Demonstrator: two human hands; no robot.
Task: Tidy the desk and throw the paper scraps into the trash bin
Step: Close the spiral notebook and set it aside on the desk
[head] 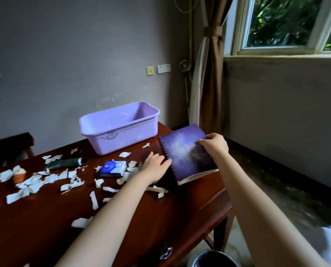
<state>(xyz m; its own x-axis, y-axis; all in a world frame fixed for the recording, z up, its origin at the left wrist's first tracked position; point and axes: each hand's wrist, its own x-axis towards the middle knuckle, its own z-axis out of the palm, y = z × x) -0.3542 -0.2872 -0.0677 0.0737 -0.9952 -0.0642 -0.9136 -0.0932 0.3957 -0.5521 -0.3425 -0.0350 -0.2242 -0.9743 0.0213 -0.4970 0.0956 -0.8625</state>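
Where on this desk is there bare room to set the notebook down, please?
Bare wood lies along the front edge of the desk, below the paper scraps, and at the front right corner, in front of the notebook. The middle and left, around the tube and blue box, are crowded with scraps.

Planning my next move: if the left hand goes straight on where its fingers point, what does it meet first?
The spiral edge of the notebook; the left hand looks almost against it, though depth is unclear.

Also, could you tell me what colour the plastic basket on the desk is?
The basket is pale lilac; the head view shows it.
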